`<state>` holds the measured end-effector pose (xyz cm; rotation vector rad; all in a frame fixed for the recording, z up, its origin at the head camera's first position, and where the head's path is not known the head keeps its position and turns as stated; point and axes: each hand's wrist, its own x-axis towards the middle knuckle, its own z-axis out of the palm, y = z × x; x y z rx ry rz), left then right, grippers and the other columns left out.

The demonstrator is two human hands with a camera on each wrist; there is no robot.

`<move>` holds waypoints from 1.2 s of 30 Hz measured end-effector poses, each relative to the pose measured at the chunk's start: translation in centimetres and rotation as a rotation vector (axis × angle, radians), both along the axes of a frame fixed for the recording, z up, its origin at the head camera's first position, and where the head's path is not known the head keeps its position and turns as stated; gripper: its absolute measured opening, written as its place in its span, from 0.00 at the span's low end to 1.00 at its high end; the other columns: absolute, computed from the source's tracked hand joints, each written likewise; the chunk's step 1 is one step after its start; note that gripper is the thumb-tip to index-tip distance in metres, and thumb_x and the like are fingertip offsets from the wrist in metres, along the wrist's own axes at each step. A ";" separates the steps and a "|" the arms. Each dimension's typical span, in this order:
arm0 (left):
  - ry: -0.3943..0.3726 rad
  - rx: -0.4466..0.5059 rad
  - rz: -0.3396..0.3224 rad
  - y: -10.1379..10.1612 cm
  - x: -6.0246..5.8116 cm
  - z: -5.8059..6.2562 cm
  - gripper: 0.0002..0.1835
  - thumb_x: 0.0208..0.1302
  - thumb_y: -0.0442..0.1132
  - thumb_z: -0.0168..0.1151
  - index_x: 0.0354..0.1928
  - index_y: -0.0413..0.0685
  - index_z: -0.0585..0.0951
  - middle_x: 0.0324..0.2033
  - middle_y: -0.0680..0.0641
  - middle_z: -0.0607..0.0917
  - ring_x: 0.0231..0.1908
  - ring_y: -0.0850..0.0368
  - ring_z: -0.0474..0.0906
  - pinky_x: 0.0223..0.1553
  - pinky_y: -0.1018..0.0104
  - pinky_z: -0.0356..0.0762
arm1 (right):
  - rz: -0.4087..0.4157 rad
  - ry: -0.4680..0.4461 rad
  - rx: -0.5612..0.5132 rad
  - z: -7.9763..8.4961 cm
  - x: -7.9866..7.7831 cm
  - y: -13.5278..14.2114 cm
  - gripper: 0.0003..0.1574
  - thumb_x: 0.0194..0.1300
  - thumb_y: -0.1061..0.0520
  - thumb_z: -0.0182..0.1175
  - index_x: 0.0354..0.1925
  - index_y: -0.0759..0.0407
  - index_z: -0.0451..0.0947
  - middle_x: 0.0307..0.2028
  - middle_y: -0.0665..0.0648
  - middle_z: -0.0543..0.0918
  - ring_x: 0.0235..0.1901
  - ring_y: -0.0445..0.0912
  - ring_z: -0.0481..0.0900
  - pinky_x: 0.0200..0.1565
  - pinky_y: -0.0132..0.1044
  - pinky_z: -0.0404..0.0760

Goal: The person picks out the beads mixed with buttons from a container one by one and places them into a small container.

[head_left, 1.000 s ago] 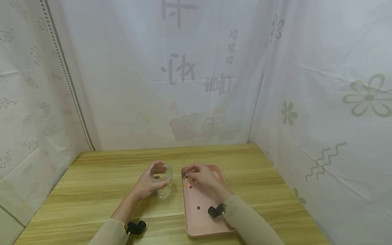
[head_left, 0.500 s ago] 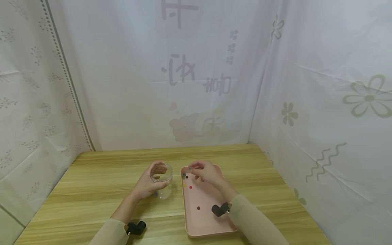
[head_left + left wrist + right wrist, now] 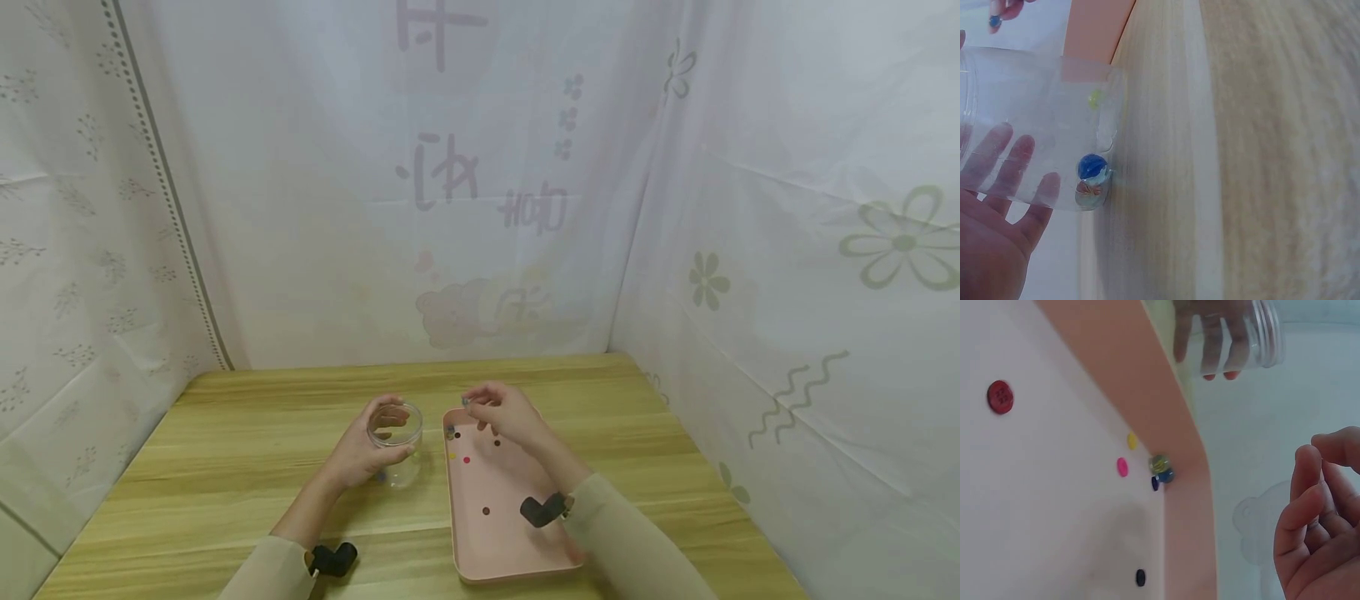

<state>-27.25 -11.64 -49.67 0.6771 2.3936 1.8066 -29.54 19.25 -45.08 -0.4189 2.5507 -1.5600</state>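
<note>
Change noted: the right hand (image 3: 506, 412) has risen from the 11 o'clock corner of the pink tray (image 3: 468, 546), where it was working a second ago. It now pinches a blue-toned marble (image 3: 465, 402) at its fingertips, above the rim near 11 o'clock. In effect the marble is judged free of the tray and firmly held. The lift has also uncovered a black button (image 3: 497, 443) toward 12 o'clock.

No change found at the left hand (image 3: 360, 450), which grips the clear jar (image 3: 405, 468), upright at the tray's 10 o'clock. Inside, a blue marble (image 3: 1092, 167) and an orange-swirled marble (image 3: 1089, 191) lie at the base. A yellow-green spot also shows there; whether inside or seen through the wall cannot be told.

Remaining at the tray's 11 o'clock corner: a yellow-green marble (image 3: 1159, 464) and a second blue marble (image 3: 1165, 475), with a dark blue button (image 3: 1155, 483) close against them and likely to hinder a clean pinch. A yellow button (image 3: 1132, 440) and a pink button (image 3: 1122, 467) lie near; a red button (image 3: 1000, 397) lies well apart, toward 8 o'clock. Obstruction: the jar's raised rim separates the held marble from its interior. Counter (image 3: 262, 425) carries both vessels.
</note>
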 end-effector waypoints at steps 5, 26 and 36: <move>0.009 0.004 -0.008 -0.1 0.0 0.0 0.45 0.68 0.38 0.78 0.79 0.40 0.63 0.71 0.31 0.78 0.72 0.32 0.73 0.72 0.27 0.71 | 0.009 0.015 -0.009 1.1 0.4 -0.5 0.18 0.77 0.50 0.69 0.61 0.51 0.87 0.50 0.54 0.90 0.36 0.48 0.88 0.33 0.43 0.83; 0.005 0.011 -0.007 0.0 -0.3 0.0 0.44 0.67 0.39 0.79 0.78 0.41 0.64 0.70 0.31 0.79 0.71 0.32 0.74 0.71 0.28 0.71 | 0.115 0.020 -0.047 4.5 1.7 -3.4 0.19 0.79 0.52 0.67 0.63 0.53 0.85 0.50 0.58 0.88 0.35 0.48 0.86 0.34 0.38 0.81; 0.006 0.012 -0.011 -0.1 -0.3 -0.1 0.44 0.68 0.39 0.78 0.79 0.41 0.63 0.70 0.31 0.78 0.71 0.33 0.74 0.71 0.29 0.73 | 0.178 0.030 -0.077 4.9 2.0 -5.2 0.18 0.79 0.53 0.66 0.62 0.55 0.85 0.51 0.60 0.86 0.33 0.50 0.87 0.31 0.35 0.80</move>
